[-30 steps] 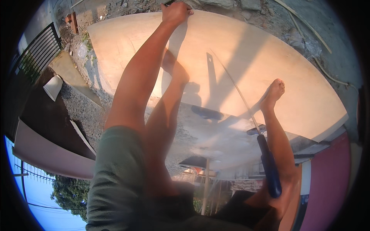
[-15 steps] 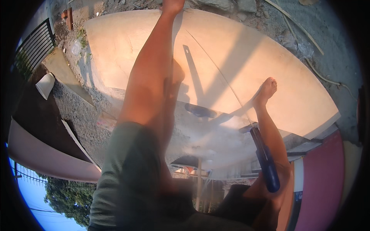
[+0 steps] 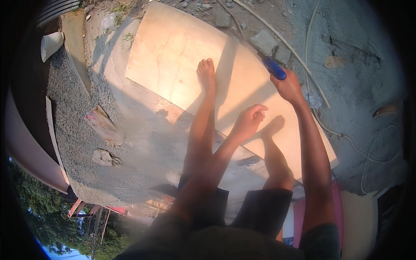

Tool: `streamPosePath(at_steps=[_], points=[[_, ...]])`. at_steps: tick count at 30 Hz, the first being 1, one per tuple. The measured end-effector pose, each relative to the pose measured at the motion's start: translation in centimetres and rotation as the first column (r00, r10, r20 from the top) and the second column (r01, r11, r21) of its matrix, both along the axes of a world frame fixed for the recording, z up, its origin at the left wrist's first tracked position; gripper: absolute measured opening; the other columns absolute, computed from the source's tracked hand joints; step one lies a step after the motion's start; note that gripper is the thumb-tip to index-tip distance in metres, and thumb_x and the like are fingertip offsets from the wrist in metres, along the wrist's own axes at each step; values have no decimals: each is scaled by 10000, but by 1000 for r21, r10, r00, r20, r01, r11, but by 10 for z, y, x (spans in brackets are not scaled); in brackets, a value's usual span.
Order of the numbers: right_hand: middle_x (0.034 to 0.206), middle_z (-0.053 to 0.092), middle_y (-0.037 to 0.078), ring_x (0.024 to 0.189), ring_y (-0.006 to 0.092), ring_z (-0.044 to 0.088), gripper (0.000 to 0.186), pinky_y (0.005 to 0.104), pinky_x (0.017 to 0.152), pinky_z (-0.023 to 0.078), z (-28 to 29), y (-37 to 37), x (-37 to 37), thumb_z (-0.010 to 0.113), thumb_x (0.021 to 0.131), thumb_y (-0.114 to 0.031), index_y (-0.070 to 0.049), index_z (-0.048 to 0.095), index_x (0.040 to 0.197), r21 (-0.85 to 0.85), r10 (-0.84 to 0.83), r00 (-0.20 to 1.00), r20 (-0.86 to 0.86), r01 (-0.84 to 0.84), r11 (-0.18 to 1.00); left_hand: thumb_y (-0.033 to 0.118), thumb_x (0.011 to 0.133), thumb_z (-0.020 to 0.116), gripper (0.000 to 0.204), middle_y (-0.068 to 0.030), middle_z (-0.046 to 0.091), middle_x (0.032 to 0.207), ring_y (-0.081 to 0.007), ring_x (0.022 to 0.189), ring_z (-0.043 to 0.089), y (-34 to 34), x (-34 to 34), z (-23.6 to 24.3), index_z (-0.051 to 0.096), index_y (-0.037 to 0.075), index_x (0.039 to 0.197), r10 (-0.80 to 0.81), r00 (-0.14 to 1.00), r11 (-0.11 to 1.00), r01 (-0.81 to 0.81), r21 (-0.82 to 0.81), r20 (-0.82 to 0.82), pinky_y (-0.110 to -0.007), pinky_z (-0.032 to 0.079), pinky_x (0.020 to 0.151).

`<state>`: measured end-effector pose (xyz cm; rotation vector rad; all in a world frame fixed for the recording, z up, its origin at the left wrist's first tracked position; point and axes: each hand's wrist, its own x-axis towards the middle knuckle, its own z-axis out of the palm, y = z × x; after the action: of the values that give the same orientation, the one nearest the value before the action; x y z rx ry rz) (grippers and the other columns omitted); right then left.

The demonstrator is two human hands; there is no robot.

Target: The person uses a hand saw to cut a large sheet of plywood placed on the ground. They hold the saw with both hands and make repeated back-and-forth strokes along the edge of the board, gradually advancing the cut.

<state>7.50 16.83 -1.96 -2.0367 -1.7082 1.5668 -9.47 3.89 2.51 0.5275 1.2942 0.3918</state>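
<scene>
My right hand (image 3: 287, 86) grips the blue handle (image 3: 274, 69) of a hand saw at the far right edge of the pale board (image 3: 160, 47); the blade points up-left and is hard to make out. Over the middle of the board, my left hand (image 3: 252, 116) has its fingers curled toward the thumb; whether it pinches something small I cannot make out. My bare left foot (image 3: 206, 73) rests on the board left of that hand, and my right foot (image 3: 273, 125) just right of it.
Rubble blocks (image 3: 263, 42), a long pale strip (image 3: 303, 68) and loose cable (image 3: 370, 158) lie beyond the board. At left are a white bucket (image 3: 51, 47), gravel (image 3: 80, 145) and a crumpled sack (image 3: 104, 128). A pink panel (image 3: 336, 216) stands at lower right.
My view has swung round over the board. The saw moved from lying diagonally across it to its far right edge. My left hand left the far edge for the middle, fingers still curled.
</scene>
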Motion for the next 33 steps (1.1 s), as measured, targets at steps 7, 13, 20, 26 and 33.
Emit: streamPosePath(at_steps=[7, 13, 20, 26, 33], points=[[745, 667, 225, 672, 348, 657, 349, 439, 667, 496, -2, 53, -33, 637, 824, -290, 40, 679, 927, -207, 206, 967, 149, -173, 963, 198, 924, 583, 286, -214, 701, 1017, -376, 936, 681, -7, 11, -16, 692, 32, 1129, -291, 899, 926, 351, 141, -326, -460, 528, 878], [637, 625, 177, 576, 263, 610, 374, 431, 597, 474, -34, 83, -63, 633, 843, -296, 77, 644, 822, -313, 325, 930, 173, -261, 913, 128, 926, 560, 259, -195, 700, 1021, -358, 956, 679, 3, 14, -16, 698, 32, 1123, -226, 910, 924, 313, 219, -346, -456, 530, 867], [719, 667, 172, 627, 262, 624, 358, 411, 631, 485, -24, 64, -49, 650, 834, -299, 56, 662, 877, -312, 296, 936, 188, -229, 922, 82, 903, 537, 290, -183, 706, 1024, -342, 962, 683, 7, 8, -17, 696, 38, 1142, -216, 908, 920, 312, 236, -358, -449, 538, 836], [743, 666, 230, 664, 341, 653, 374, 440, 651, 497, -20, 50, -44, 647, 831, -305, 65, 658, 887, -216, 343, 925, 166, -305, 927, 95, 895, 571, 310, -193, 708, 1010, -335, 988, 682, 16, 10, -6, 669, 25, 1181, -261, 910, 904, 348, 248, -323, -435, 528, 886], [798, 685, 280, 763, 409, 699, 395, 459, 713, 526, -39, 38, -43, 659, 803, -324, 61, 678, 889, -246, 295, 919, 261, -232, 941, 106, 903, 552, 313, -173, 707, 1052, -332, 1021, 671, 12, 16, -11, 667, 40, 1187, -346, 855, 852, 459, 253, -386, -438, 515, 897]])
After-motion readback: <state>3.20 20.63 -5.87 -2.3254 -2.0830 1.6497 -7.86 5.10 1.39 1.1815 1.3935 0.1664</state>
